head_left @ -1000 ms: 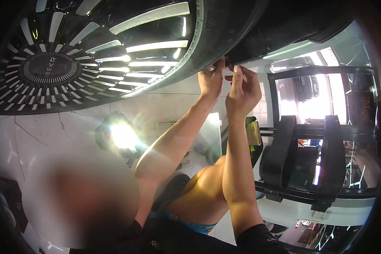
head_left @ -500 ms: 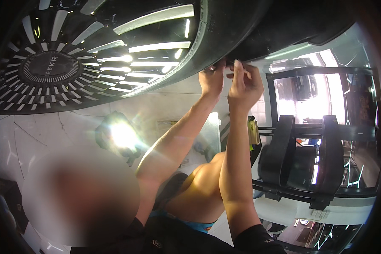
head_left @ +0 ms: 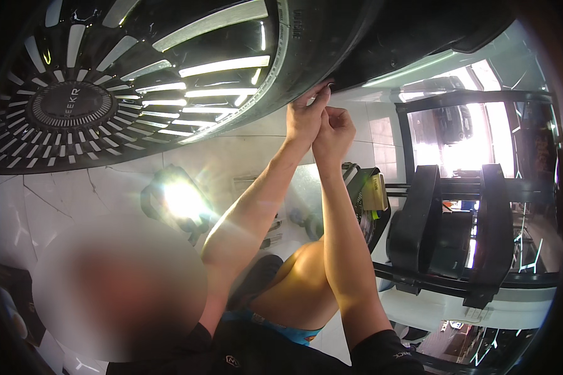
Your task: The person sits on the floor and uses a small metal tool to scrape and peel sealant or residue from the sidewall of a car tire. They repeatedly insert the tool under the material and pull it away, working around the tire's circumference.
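Note:
Both arms reach up beneath the dark edge of a car behind its wheel. My left hand (head_left: 304, 119) is close to the tyre (head_left: 294, 69), its thumb and fingers bent together at the lower edge of the dark wheel-arch trim (head_left: 381, 50). What those fingers pinch is hidden. Just right of it and slightly lower, my right hand (head_left: 335, 134) touches or nearly touches the left one, fingers curled in. Anything inside its grip is too small to make out. The wheel (head_left: 75, 103), black with silver spoke inlays, fills the upper left.
A bright work lamp (head_left: 181, 199) shines on the tiled floor at left. Right of my arm stand a dark case or bag with a yellow block (head_left: 375, 192) and a black rack (head_left: 431, 225). A blurred patch covers the lower left.
My right hand has come left and down, away from the trim, to meet my left hand. Its raised fingers have curled in. The left hand has shifted slightly left.

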Tool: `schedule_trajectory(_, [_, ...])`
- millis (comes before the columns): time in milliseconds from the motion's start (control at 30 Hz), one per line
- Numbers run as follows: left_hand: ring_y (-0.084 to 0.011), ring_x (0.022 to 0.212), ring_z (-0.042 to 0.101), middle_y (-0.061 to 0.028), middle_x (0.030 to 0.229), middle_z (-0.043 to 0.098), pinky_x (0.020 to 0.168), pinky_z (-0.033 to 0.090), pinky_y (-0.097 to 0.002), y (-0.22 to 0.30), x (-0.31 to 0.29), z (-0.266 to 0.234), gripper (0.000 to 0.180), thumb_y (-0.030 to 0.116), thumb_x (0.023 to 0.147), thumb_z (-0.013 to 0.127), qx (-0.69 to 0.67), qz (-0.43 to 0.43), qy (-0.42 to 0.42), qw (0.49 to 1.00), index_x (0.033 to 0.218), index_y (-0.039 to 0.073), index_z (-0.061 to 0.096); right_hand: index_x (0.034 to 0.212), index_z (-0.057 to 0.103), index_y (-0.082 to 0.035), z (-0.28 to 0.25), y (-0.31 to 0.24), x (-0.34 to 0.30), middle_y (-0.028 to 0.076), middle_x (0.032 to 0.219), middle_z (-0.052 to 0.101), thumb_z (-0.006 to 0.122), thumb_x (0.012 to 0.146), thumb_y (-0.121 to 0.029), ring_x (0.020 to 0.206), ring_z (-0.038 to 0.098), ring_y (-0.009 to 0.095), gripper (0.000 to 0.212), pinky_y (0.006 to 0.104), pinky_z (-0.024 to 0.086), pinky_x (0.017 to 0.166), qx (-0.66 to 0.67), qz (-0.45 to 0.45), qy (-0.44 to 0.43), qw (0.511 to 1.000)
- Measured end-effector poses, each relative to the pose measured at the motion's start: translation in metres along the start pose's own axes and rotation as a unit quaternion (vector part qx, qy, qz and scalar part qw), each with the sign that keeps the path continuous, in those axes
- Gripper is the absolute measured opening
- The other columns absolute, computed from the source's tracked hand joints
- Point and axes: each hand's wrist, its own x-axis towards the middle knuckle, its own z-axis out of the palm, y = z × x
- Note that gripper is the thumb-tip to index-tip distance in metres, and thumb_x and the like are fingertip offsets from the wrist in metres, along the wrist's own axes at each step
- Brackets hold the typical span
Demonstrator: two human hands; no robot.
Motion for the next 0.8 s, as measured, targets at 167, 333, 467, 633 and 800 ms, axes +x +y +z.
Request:
schedule_trajectory(167, [-0.0124,0.114,0.06,-0.001,0.127,0.069,0.101,0.048,-0.0271,-0.005,0.002,-0.003,0.03,0.019,0.105,0.07,0.022,0.063,-0.023,0.997,0.133,0.008,0.077,0.096,0.08,0.003,0.006,0.001,0.008,0.009,0.073,0.073,0.076,0.094,-0.018,0.067,0.063,0.011,0.021,0.0308,0.051,0.064,-0.001,0.059,-0.017,0.998])
schedule_trajectory(333, [-0.0129,0.111,0.061,-0.0044,0.121,0.071,0.103,0.046,-0.0264,-0.004,0.001,-0.002,0.033,0.015,0.103,0.069,0.108,0.108,-0.003,0.988,0.135,0.01,0.076,0.093,0.081,0.004,0.009,0.012,0.019,0.009,0.067,0.07,0.076,0.093,-0.023,0.065,0.059,0.009,0.027,0.0328,0.049,0.06,-0.002,0.051,-0.027,0.998])
schedule_trajectory(467, [-0.0133,0.104,0.062,-0.0048,0.114,0.071,0.099,0.049,-0.0291,0.002,-0.002,-0.002,0.036,0.014,0.102,0.068,0.138,0.095,0.002,0.986,0.137,0.011,0.075,0.092,0.08,0.004,0.016,0.032,0.025,0.011,0.065,0.068,0.075,0.093,-0.025,0.063,0.056,0.009,0.029,0.0367,0.046,0.057,-0.04,0.02,-0.055,0.997])
schedule_trajectory(633, [-0.0183,0.097,0.063,-0.01,0.112,0.071,0.095,0.051,-0.0346,0.005,-0.005,0.0,0.041,0.016,0.099,0.07,0.252,0.113,0.013,0.961,0.14,0.01,0.072,0.079,0.072,0.005,0.025,0.045,0.028,0.012,0.061,0.063,0.074,0.092,-0.029,0.063,0.053,0.01,0.037,0.0412,0.044,0.055,-0.03,-0.002,-0.058,0.998])
schedule_trajectory(800, [-0.0336,0.113,0.064,-0.0205,0.134,0.064,0.104,0.051,-0.0426,0.005,-0.013,0.005,0.055,0.021,0.098,0.069,0.366,0.226,0.04,0.902,0.151,0.006,0.061,0.072,0.061,0.004,0.032,0.033,0.022,0.011,0.059,0.056,0.073,0.091,-0.029,0.065,0.048,0.009,0.04,0.0415,0.042,0.055,-0.178,-0.072,-0.052,0.98])
